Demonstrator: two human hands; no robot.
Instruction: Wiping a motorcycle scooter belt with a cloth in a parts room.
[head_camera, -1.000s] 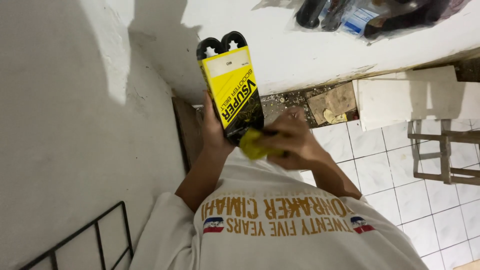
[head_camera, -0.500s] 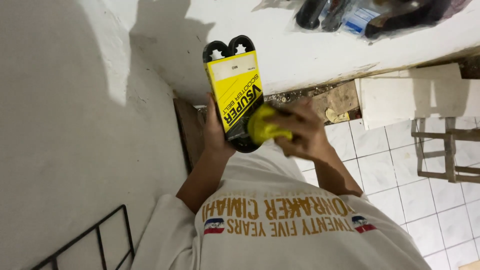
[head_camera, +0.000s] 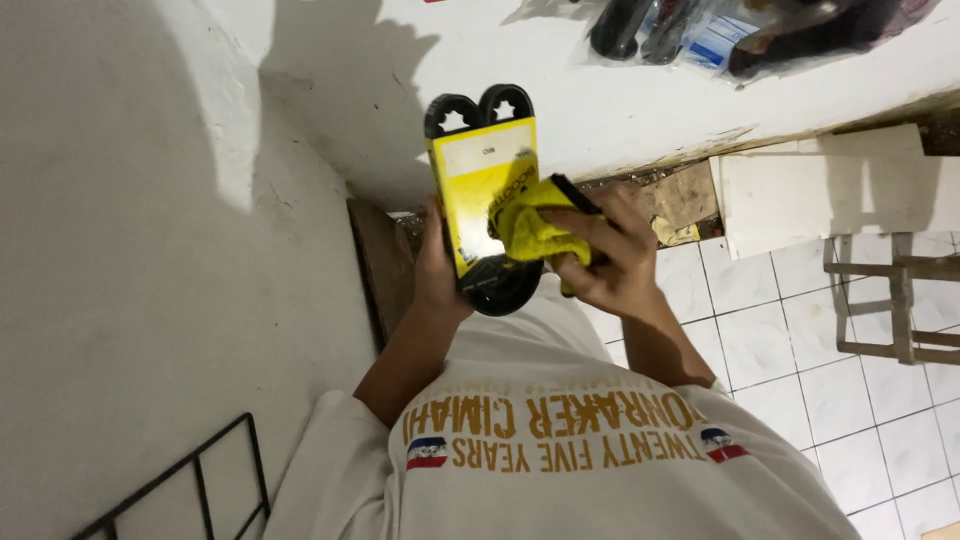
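The white wall (head_camera: 130, 250) stands close on the left, hemming in the left hand (head_camera: 437, 270) and the sleeved black belt (head_camera: 482, 190) it holds, and a black wire rack (head_camera: 190, 480) leans low against it. Ahead, the white ledge (head_camera: 620, 100) with bagged dark parts (head_camera: 740, 25) blocks the way. To the right of the right hand (head_camera: 610, 255), room opens over the tiled floor (head_camera: 780, 350) as far as the wooden stool (head_camera: 895, 300).

White short-sleeved T-shirt (head_camera: 560, 470) with gold lettering and small red, white and blue emblems; bare forearms.
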